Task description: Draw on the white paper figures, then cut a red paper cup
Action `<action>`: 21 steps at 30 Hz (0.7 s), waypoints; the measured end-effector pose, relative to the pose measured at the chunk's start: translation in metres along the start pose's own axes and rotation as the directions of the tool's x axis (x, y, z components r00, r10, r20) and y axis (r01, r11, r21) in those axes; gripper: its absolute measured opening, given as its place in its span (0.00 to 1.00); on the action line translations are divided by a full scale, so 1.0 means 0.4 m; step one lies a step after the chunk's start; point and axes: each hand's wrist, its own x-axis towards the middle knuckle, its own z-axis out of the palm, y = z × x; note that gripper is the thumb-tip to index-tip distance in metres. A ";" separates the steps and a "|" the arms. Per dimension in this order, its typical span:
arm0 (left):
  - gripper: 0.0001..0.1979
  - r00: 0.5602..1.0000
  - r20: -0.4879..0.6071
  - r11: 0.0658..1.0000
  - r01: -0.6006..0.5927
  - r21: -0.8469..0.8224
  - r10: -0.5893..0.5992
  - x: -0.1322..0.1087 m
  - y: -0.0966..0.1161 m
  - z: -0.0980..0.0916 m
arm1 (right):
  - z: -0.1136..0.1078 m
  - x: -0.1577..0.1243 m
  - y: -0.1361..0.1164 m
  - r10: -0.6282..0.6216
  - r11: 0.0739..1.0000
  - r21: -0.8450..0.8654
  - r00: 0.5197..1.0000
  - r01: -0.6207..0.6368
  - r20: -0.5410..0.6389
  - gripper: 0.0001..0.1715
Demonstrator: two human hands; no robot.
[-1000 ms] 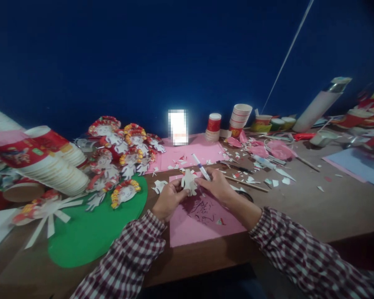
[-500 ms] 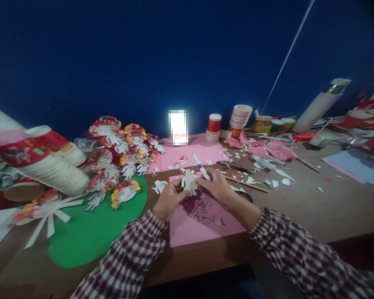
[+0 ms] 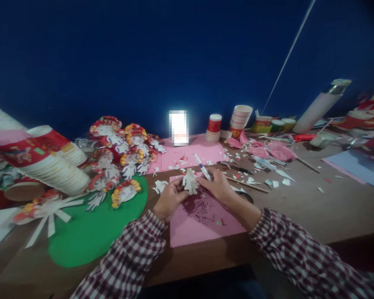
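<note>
Between my hands, above a pink sheet of paper [image 3: 187,232], is a small white paper cutout shaped like a figure [image 3: 190,181]. My left hand [image 3: 171,199] pinches its left side between thumb and fingers. My right hand [image 3: 220,185] is closed around a white marker pen [image 3: 202,167], which tilts up and to the left. Its fingertips also reach the right edge of the cutout. Dark scribbled marks show on the pink sheet just below. A white paper scrap [image 3: 160,187] lies left of the cutout, close to my left hand.
Finished-looking paper dolls [image 3: 134,137] with red and yellow hair crowd the left, by a green sheet [image 3: 90,236]. Stacked paper cups [image 3: 52,166] lean at far left; more cups [image 3: 240,118] stand behind. Paper scraps, a wooden stick [image 3: 249,185] and scissors [image 3: 245,195] lie right.
</note>
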 end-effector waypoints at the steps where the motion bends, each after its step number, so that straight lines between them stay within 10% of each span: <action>1: 0.25 1.000 0.001 1.000 -0.002 0.003 0.002 0.000 0.000 0.000 | 0.000 0.000 0.001 -0.005 1.000 -0.009 1.000 0.005 -0.003 0.10; 21: 0.20 0.999 -0.033 0.999 0.040 0.011 -0.040 -0.007 0.004 0.002 | -0.001 0.001 0.007 -0.028 0.999 0.026 1.000 0.028 0.013 0.12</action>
